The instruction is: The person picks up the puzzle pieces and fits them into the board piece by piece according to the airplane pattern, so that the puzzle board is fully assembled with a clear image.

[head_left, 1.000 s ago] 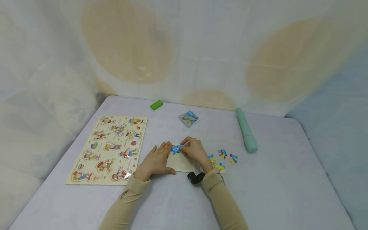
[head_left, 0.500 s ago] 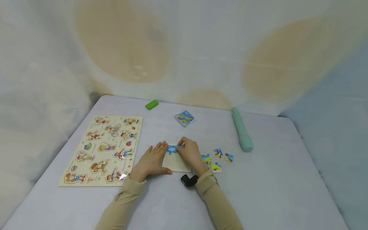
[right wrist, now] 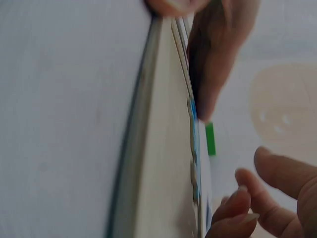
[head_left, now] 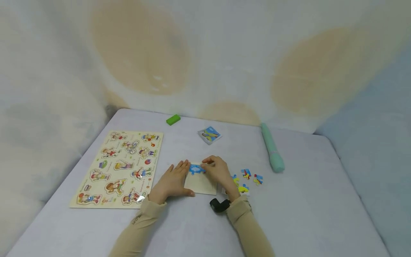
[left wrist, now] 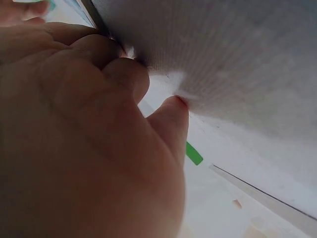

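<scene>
A small pale puzzle board (head_left: 199, 185) lies on the table, with blue jigsaw pieces (head_left: 196, 169) joined along its far edge. My left hand (head_left: 172, 181) rests flat along the board's left side, fingers straight and thumb stretched toward the near corner. My right hand (head_left: 219, 173) is over the far right part, fingertips right at the end of the blue pieces. In the right wrist view its fingers (right wrist: 235, 215) are loosely bent and apart from the thumb, with nothing between them. Loose jigsaw pieces (head_left: 245, 174) lie to the right; some yellow ones (head_left: 243, 188) are partly hidden behind the right wrist.
A large peg puzzle (head_left: 120, 171) with figures lies at left. Farther back are a green block (head_left: 173, 119) and a small picture card (head_left: 209, 135). A mint-green tapered object (head_left: 272, 149) lies at right. A black device (head_left: 219, 205) sits at the right wrist.
The right fingertips have shifted slightly right along the blue pieces, so more of them shows. The left hand stays on the board. The head view has shifted a little.
</scene>
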{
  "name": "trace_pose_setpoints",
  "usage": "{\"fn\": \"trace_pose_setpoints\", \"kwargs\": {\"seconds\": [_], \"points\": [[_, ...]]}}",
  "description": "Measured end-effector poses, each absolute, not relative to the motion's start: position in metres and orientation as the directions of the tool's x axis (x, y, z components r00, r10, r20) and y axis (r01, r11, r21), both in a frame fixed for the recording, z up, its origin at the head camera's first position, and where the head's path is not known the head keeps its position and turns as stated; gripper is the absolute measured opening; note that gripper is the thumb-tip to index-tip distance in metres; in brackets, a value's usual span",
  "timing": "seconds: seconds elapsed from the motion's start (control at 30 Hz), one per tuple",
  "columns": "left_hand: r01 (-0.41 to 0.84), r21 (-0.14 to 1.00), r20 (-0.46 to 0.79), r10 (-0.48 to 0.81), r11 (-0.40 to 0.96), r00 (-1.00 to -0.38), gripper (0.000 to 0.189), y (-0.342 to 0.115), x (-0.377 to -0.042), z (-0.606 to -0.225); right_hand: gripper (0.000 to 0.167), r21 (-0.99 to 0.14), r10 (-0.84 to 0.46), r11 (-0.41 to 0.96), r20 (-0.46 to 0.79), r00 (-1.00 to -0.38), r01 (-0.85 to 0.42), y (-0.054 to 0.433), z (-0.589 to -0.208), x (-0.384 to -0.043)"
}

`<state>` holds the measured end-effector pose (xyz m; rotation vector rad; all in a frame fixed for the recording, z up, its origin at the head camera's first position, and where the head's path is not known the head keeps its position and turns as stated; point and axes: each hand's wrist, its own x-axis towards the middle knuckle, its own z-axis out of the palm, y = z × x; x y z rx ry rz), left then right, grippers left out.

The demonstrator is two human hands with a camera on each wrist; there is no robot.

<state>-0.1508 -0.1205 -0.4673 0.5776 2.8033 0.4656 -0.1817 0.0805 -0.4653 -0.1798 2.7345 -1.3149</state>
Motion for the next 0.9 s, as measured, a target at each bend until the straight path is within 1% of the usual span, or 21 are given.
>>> {"fn": "trace_pose_setpoints", "kwargs": {"seconds": [0.1,0.17,0.27,0.37,0.53,0.67,0.77,0.9], "points": [[0.343,0.346,-0.183,0.422,0.873,-0.888,0.112,-0.117,-0.15,-0.467,0.022,-0.81,-0.141,0.586,-0.07,-0.988,-0.026,0.119,-0.461,-0.18],[0.346,0.338,-0.183,0.421,0.876,-0.888,0.112,-0.117,-0.15,-0.466,0.025,-0.805,-0.116,0.594,-0.073,-0.991,-0.01,0.148,-0.46,-0.178],[0.352,0.326,-0.18,0.423,0.878,-0.888,0.112,-0.117,-0.15,-0.464,0.032,-0.763,-0.091,0.646,-0.099,-0.991,0.017,0.189,-0.461,-0.175],[0.353,0.326,-0.178,0.424,0.877,-0.888,0.111,-0.118,-0.15,-0.462,0.037,-0.704,-0.107,0.71,-0.125,-0.986,0.013,0.216,-0.467,-0.173],[0.342,0.336,-0.182,0.417,0.878,-0.891,0.111,-0.119,-0.15,-0.462,0.035,-0.653,-0.138,0.757,-0.126,-0.982,-0.023,0.222,-0.467,-0.173],[0.342,0.338,-0.18,0.417,0.877,-0.891,0.112,-0.118,-0.151,-0.465,0.033,-0.625,-0.121,0.781,-0.14,-0.983,-0.007,0.219,-0.464,-0.174],[0.338,0.34,-0.179,0.413,0.878,-0.893,0.112,-0.118,-0.15,-0.465,0.032,-0.635,-0.096,0.772,-0.154,-0.983,0.024,0.218,-0.463,-0.174],[0.338,0.344,-0.181,0.415,0.876,-0.891,0.113,-0.118,-0.149,-0.465,0.023,-0.7,-0.072,0.712,-0.161,-0.984,0.062,0.217,-0.465,-0.175]]}}
